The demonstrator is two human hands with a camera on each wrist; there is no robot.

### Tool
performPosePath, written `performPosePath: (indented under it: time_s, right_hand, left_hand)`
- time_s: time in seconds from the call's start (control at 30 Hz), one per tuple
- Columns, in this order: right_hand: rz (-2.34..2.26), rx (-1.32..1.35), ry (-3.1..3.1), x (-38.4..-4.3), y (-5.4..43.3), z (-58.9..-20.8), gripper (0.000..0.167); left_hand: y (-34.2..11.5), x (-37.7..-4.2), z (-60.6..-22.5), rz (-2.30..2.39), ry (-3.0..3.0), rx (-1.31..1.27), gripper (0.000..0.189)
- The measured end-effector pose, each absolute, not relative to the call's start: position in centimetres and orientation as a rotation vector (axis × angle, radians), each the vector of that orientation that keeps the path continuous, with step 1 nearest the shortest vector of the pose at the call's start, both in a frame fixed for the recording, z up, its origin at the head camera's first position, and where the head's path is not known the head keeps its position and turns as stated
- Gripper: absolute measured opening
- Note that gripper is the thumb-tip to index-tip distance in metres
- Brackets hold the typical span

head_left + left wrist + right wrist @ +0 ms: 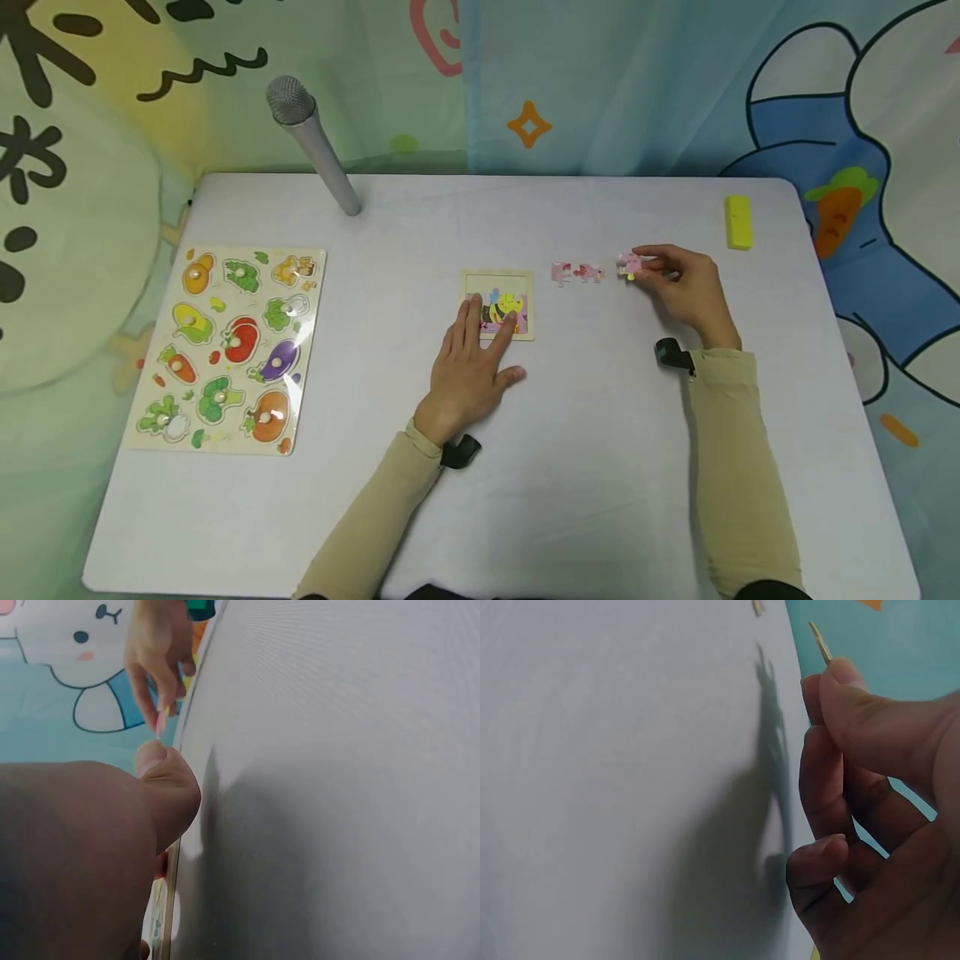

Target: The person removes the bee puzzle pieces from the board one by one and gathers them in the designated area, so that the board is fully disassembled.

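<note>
My left hand (470,367) lies with its fingers stretched over a small square jigsaw puzzle (533,308), fingertips touching it. A yellow-and-black bee picture shows between the fingers, which hide part of the puzzle. Between thumb and fingertips, my right hand (688,287) pinches a pink jigsaw piece (629,265). The right wrist view shows this thin piece (820,642) edge-on, raised off the table. Two more pink pieces, one jigsaw piece (560,272) and another (588,272), lie between the puzzle and my right hand.
A wooden vegetable puzzle board (217,302) lies at the left of the white table (600,467). Behind it a grey microphone (318,150) stands tilted. At the back right is a yellow block (738,222). A cartoon-printed curtain (615,83) hangs behind the table.
</note>
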State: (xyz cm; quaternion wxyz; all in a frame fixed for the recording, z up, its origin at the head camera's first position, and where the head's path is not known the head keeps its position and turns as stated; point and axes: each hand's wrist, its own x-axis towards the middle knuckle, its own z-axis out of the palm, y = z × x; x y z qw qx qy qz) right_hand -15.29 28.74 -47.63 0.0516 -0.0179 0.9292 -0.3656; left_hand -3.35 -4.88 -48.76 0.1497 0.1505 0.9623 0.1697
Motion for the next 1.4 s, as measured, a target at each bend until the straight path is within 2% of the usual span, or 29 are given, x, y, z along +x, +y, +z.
performPosePath:
  time_s: [1.4]
  right_hand:
    - [-1.059, -0.089, 2.744, -15.66, 28.74, -48.21, 0.037]
  left_hand:
    - [-5.20, -3.16, -49.16, 0.597, 2.771, 0.325, 0.071]
